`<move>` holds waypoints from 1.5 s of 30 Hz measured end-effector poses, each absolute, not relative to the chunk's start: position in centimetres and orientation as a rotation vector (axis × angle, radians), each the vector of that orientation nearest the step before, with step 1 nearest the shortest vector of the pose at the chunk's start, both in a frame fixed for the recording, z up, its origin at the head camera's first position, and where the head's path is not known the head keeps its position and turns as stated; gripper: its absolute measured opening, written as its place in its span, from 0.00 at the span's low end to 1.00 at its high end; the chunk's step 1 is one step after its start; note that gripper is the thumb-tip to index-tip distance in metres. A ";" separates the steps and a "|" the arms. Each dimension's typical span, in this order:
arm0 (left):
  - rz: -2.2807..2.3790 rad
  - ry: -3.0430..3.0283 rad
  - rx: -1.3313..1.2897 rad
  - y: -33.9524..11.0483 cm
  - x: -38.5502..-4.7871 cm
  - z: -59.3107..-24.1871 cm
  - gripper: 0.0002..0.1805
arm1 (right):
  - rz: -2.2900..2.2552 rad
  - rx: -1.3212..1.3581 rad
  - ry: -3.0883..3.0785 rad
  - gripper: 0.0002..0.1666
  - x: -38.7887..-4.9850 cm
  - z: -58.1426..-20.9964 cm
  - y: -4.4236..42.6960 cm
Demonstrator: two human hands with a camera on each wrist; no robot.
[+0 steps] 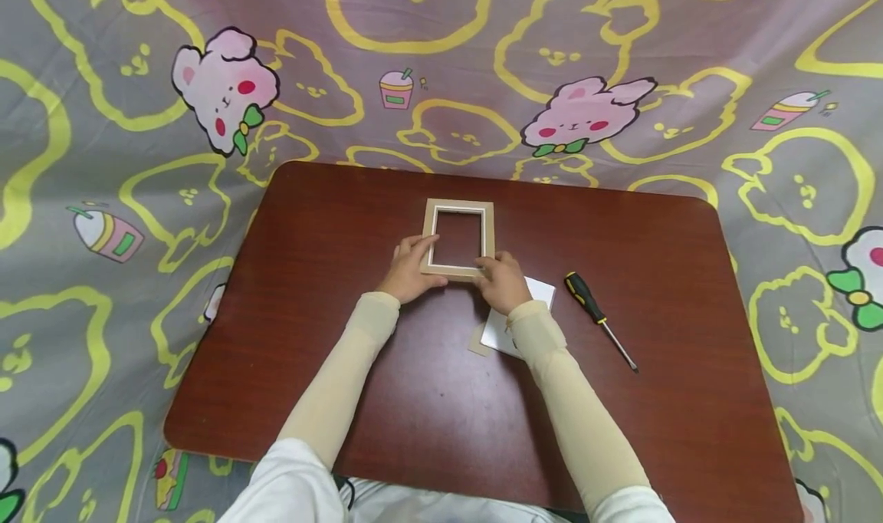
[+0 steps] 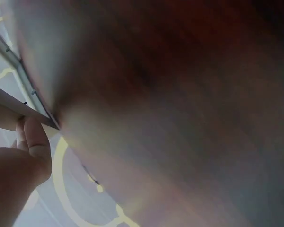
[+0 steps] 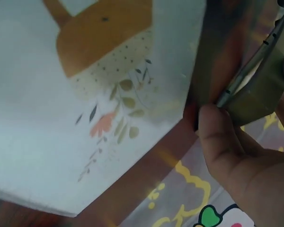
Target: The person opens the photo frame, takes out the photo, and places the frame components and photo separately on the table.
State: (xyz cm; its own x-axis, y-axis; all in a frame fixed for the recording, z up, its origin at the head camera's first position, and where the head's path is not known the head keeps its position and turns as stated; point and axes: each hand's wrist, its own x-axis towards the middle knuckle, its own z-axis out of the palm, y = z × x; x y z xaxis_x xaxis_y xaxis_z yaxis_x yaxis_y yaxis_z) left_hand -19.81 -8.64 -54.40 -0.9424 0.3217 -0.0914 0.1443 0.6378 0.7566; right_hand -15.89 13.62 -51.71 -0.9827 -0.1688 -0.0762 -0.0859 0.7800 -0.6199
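Note:
A light wood-coloured picture frame (image 1: 489, 231) with a white inner edge is held at the far middle of the table, and the tabletop shows through its opening. My left hand (image 1: 407, 271) grips its lower left corner, the thumb along the near edge. At the lower right corner my right hand (image 1: 503, 284) pinches the frame between thumb and fingers. The right wrist view shows small dark metal tabs along the inner edge of the frame (image 3: 258, 92). Beneath the right wrist lies a white sheet or panel (image 1: 498, 333); a printed picture with flowers and leaves (image 3: 104, 94) shows up close.
A screwdriver (image 1: 585, 299) with a black and yellow handle lies right of the right hand, its tip towards the near right. A small tan piece (image 1: 477, 342) pokes out from under the white panel. Patterned cloth (image 1: 441, 70) hangs around the brown table (image 1: 290, 277).

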 end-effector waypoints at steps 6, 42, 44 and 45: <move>1.147 2.662 0.334 -8.6 -20.7 -54.9 0.49 | -0.911 -0.188 2.869 0.21 -16.9 -52.3 13.1; 1.099 2.787 -0.050 -7.3 -17.0 -53.9 0.43 | -1.096 0.154 2.915 0.26 -13.0 -53.3 18.3; 1.112 2.833 -0.026 -6.8 -15.9 -53.6 0.36 | -1.094 0.212 2.944 0.24 -11.5 -53.2 19.4; 1.125 2.845 0.000 -6.4 -15.4 -53.4 0.33 | -1.085 0.232 2.959 0.24 -10.9 -53.2 19.8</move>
